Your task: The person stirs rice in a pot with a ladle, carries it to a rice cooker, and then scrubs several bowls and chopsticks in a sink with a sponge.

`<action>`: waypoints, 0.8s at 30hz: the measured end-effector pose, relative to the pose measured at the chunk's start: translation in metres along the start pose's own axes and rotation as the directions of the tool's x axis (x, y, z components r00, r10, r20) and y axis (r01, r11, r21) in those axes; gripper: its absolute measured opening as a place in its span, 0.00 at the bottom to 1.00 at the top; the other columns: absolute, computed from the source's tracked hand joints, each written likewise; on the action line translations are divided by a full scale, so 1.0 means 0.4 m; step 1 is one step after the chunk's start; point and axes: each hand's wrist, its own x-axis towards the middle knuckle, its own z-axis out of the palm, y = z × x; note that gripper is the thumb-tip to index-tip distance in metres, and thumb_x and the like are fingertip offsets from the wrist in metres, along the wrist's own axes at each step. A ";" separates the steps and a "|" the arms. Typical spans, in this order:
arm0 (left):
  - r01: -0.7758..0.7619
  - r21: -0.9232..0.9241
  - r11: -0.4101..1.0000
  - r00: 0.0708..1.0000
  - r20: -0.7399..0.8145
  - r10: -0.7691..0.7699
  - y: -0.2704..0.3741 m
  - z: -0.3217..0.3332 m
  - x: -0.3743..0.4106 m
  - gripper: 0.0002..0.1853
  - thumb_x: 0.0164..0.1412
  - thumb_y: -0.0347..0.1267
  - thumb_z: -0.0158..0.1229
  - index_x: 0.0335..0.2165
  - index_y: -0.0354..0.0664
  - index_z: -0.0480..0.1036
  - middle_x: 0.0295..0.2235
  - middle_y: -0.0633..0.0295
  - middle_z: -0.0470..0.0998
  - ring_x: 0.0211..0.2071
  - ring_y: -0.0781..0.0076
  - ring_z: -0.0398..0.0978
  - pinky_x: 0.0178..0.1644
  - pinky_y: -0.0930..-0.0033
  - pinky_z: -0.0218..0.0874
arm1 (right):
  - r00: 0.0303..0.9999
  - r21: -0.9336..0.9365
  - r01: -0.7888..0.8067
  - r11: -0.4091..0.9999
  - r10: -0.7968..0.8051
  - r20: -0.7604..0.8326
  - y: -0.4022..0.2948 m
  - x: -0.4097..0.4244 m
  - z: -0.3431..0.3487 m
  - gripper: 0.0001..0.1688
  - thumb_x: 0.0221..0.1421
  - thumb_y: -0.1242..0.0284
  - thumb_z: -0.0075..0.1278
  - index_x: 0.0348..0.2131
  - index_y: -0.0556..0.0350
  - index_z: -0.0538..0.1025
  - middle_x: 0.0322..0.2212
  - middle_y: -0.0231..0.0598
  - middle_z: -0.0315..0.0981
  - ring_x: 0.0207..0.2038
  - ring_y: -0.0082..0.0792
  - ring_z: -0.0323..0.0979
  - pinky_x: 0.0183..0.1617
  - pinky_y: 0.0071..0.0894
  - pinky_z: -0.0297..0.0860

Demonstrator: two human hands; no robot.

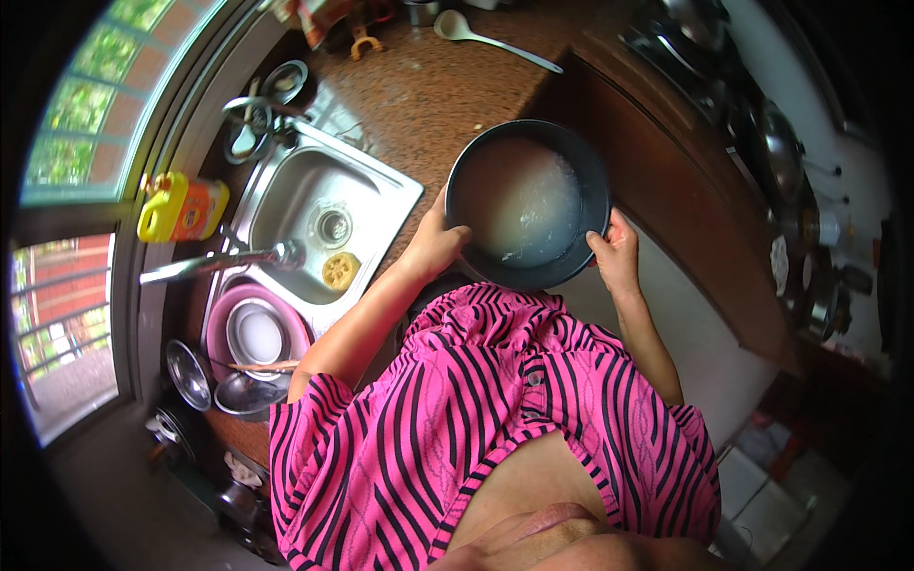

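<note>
Between my two hands is a dark round pot (598, 182), held up in front of my body by its rim. Cloudy, whitish liquid (528, 203) partly fills it, with small bubbles on the surface. My left hand (444, 239) grips the left side, thumb over the rim. On the opposite side my right hand (615, 250) clasps the lower right edge, its thumb also on top. Fingers under the pot are hidden on both hands. To the left of the pot lies a stainless steel sink (285, 193) holding a yellow sponge (340, 271) near the drain.
A chrome faucet (221, 263) reaches over the sink. Beside it stand a yellow jug (183, 207) and a pink basin (221, 314) with bowls inside. A white ladle (493, 43) rests on the speckled countertop (407, 89). Metal cookware (782, 150) lines the right side.
</note>
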 end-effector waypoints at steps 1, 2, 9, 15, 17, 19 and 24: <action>0.002 -0.019 1.000 1.000 0.002 -0.002 0.009 0.012 -0.003 0.39 0.47 0.18 0.49 0.61 0.40 0.54 0.47 0.50 0.71 0.48 0.63 0.69 0.51 0.69 0.62 | 1.000 0.028 -0.019 0.999 0.019 -0.010 -0.009 -0.006 -0.007 0.20 0.49 0.88 0.43 0.44 0.65 0.70 0.29 0.28 0.73 0.25 0.12 0.66 0.26 0.13 0.62; 0.004 -0.039 0.999 1.000 0.005 -0.004 0.016 0.030 -0.003 0.39 0.47 0.18 0.49 0.60 0.41 0.54 0.46 0.50 0.71 0.47 0.63 0.70 0.49 0.69 0.64 | 1.000 0.016 -0.009 1.000 0.009 -0.027 -0.006 -0.004 -0.025 0.20 0.48 0.88 0.42 0.43 0.64 0.71 0.26 0.26 0.72 0.22 0.11 0.64 0.23 0.13 0.59; 0.085 -0.062 0.994 0.994 -0.063 -0.089 -0.040 0.548 0.142 0.25 0.48 0.19 0.49 0.49 0.37 0.65 0.32 0.58 0.75 0.29 0.70 0.73 0.28 0.72 0.66 | 1.000 0.003 0.002 1.000 -0.002 -0.017 0.170 0.029 -0.546 0.20 0.48 0.86 0.42 0.43 0.63 0.71 0.21 0.25 0.70 0.16 0.12 0.62 0.16 0.15 0.58; 0.147 0.083 0.986 0.988 0.033 -0.150 -0.173 1.239 0.357 0.25 0.49 0.22 0.52 0.50 0.38 0.65 0.32 0.60 0.74 0.29 0.74 0.72 0.28 0.74 0.66 | 0.992 0.099 -0.036 0.994 0.047 -0.113 0.428 -0.009 -1.243 0.21 0.46 0.88 0.41 0.42 0.63 0.72 0.21 0.24 0.71 0.17 0.11 0.61 0.18 0.15 0.56; 0.147 0.121 0.982 0.987 0.050 -0.154 -0.208 1.427 0.403 0.25 0.49 0.23 0.52 0.50 0.39 0.64 0.31 0.59 0.74 0.25 0.72 0.72 0.26 0.74 0.66 | 0.987 0.130 -0.065 0.989 0.083 -0.140 0.508 -0.032 -1.426 0.21 0.46 0.88 0.41 0.42 0.62 0.72 0.20 0.25 0.71 0.16 0.12 0.61 0.18 0.16 0.56; 0.171 0.206 0.963 0.981 0.054 -0.186 -0.235 1.528 0.438 0.26 0.49 0.22 0.51 0.50 0.39 0.64 0.30 0.59 0.74 0.23 0.71 0.72 0.25 0.73 0.66 | 0.984 0.113 -0.084 0.990 0.100 -0.147 0.572 -0.054 -1.524 0.21 0.45 0.87 0.42 0.41 0.61 0.72 0.19 0.25 0.70 0.15 0.13 0.60 0.17 0.17 0.55; 0.225 0.164 0.960 0.964 0.104 -0.244 -0.211 1.641 0.490 0.26 0.48 0.20 0.49 0.49 0.38 0.64 0.30 0.58 0.75 0.23 0.69 0.74 0.22 0.72 0.66 | 0.962 0.160 -0.082 0.984 0.120 -0.246 0.635 -0.088 -1.606 0.21 0.45 0.86 0.43 0.41 0.59 0.73 0.16 0.26 0.69 0.14 0.14 0.60 0.16 0.18 0.56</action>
